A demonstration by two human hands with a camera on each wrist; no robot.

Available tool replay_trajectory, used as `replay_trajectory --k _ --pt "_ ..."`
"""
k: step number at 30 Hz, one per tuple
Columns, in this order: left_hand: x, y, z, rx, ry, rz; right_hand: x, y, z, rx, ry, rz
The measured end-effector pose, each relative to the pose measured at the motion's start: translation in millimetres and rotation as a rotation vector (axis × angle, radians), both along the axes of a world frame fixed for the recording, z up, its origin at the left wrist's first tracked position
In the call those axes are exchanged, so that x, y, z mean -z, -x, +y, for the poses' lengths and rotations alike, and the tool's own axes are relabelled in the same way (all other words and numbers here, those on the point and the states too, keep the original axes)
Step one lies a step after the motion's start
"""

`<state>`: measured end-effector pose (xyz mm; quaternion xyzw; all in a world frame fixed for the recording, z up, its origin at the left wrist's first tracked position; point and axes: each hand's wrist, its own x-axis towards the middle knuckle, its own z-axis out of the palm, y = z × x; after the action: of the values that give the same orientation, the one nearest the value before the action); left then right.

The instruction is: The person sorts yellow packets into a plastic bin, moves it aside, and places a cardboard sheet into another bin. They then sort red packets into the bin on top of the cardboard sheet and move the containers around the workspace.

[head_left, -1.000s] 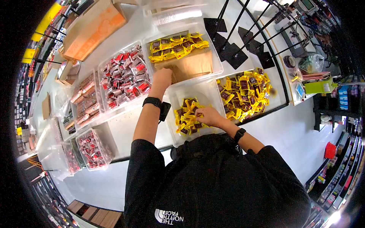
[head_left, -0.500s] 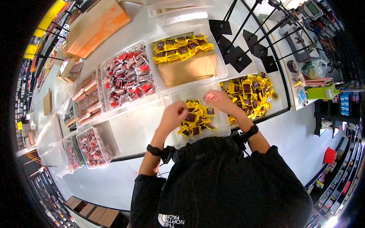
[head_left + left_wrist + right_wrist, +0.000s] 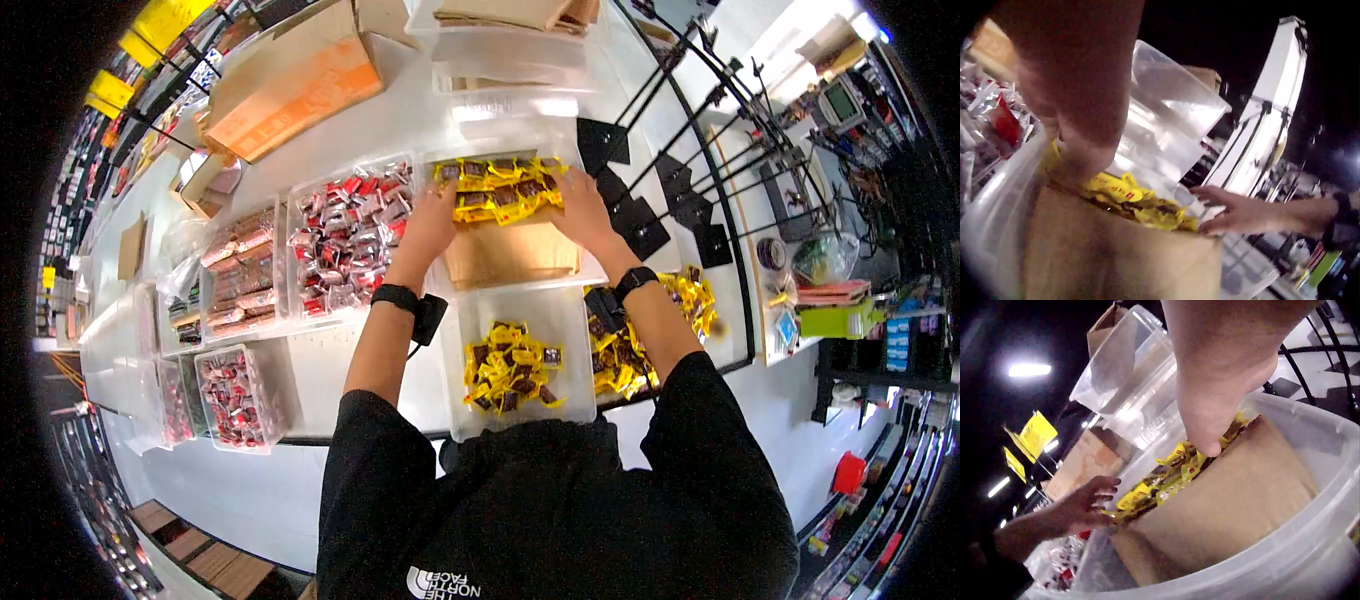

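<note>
Rows of yellow-wrapped dark packets (image 3: 505, 190) stand in the upper clear container, against brown cardboard (image 3: 515, 255). My left hand (image 3: 432, 222) touches the left end of the rows, its fingertips partly hidden. At the right end is my right hand (image 3: 585, 212), whose thumb rests by the packets in the right wrist view. The left wrist view shows the right hand (image 3: 1229, 209) with fingers spread; the right wrist view shows the left hand (image 3: 1088, 503) likewise. Nearer the body, a lower clear container (image 3: 575, 320) holds loose yellow packets (image 3: 510, 368).
Left of the rows are a container of red and silver packets (image 3: 345, 240) and one of long wrapped bars (image 3: 240, 270). More yellow packets (image 3: 625, 360) lie at the right, partly behind the right forearm. Black stands (image 3: 635, 225) and a cardboard box (image 3: 295, 95) stand farther back.
Both hands have moved forward from over the lower container to opposite ends of the packet rows in the upper one. The head view has shifted, showing more of the far side.
</note>
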<state>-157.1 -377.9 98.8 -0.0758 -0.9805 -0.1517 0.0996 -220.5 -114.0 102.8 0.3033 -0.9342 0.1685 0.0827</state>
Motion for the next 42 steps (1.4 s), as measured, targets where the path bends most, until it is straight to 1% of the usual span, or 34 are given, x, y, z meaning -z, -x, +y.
replay_trajectory --k 1,2,3,4,5,7,8,9,11,12,14,15,17,18,20,21,23,24,26,27,29,30,31,33,35,36,37,39,41,42 --pt "2 2 -1 0.063 0.249 0.026 1 7 -2 -0.011 -0.002 0.006" --pt "4 4 -3 0.068 0.306 0.048 4 11 -2 -0.05 -0.061 0.055" --pt "1 7 -4 0.059 0.301 0.044 3 13 -4 -0.089 -0.121 0.102" --pt "-2 9 -6 0.083 0.346 0.073 1 18 -4 -0.12 -0.204 0.154" --pt "-3 10 -7 0.106 0.392 0.1 0 23 -4 -0.133 -0.207 0.148" --pt "1 17 -10 0.116 0.433 0.1 -22 29 -11 -0.163 -0.338 0.048" --pt "3 21 -11 0.138 0.476 0.11 -3 41 -8 -0.188 -0.363 0.208" --pt "3 23 -12 0.129 0.473 0.103 -3 45 -8 -0.199 -0.364 0.205" --pt "2 30 -11 0.159 0.507 0.053 -3 53 -7 -0.249 -0.451 0.131" --pt "0 32 -9 0.153 0.504 0.051 -5 56 -8 -0.256 -0.454 0.131" --pt "-4 36 -3 0.157 0.477 -0.118 -7 57 -6 -0.305 -0.474 0.067" --pt "-2 38 0 0.158 0.474 -0.123 -7 57 -6 -0.308 -0.477 0.062" --pt "0 42 6 0.096 0.365 -0.171 -9 57 -6 -0.349 -0.461 0.095" --pt "5 45 8 0.098 0.362 -0.173 -7 58 -7 -0.348 -0.463 0.092" --pt "15 48 12 0.057 0.29 -0.167 -2 59 -14 -0.331 -0.421 0.17" --pt "11 47 13 0.057 0.29 -0.168 -2 58 -16 -0.331 -0.421 0.169" --pt "3 45 12 0.1 0.261 -0.231 -3 55 -22 -0.276 -0.4 0.094" --pt "8 49 8 0.099 0.265 -0.229 -2 55 -26 -0.277 -0.397 0.096" --pt "27 61 -2 0.219 0.335 -0.216 7 55 -33 -0.144 -0.44 0.064" --pt "21 61 -2 0.214 0.338 -0.217 12 57 -35 -0.149 -0.437 0.066" --pt "2 59 6 0.186 0.303 -0.34 20 61 -37 -0.119 -0.314 -0.019" --pt "7 58 7 0.179 0.325 -0.25 23 62 -36 -0.121 -0.313 -0.019" --pt "11 57 7 0.18 0.327 -0.251 26 61 -35 -0.159 -0.309 -0.028" --pt "11 58 7 0.168 0.39 -0.08 28 61 -34 -0.19 -0.291 -0.039" --pt "4 59 9 0.169 0.384 -0.117 24 65 -29 -0.267 -0.297 -0.124" --pt "-1 59 12 0.139 0.331 -0.156 20 68 -29 -0.264 -0.352 -0.183" --pt "-3 60 14 0.111 0.276 -0.197 20 70 -27 -0.26 -0.349 -0.189" --pt "-1 64 13 0.113 0.299 -0.18 20 72 -25 -0.285 -0.31 -0.173" --pt "0 73 11 0.136 0.304 -0.269 27 72 -27 -0.257 -0.281 -0.136" --pt "1 74 12 0.15 0.312 -0.268 27 71 -27 -0.245 -0.265 -0.098"
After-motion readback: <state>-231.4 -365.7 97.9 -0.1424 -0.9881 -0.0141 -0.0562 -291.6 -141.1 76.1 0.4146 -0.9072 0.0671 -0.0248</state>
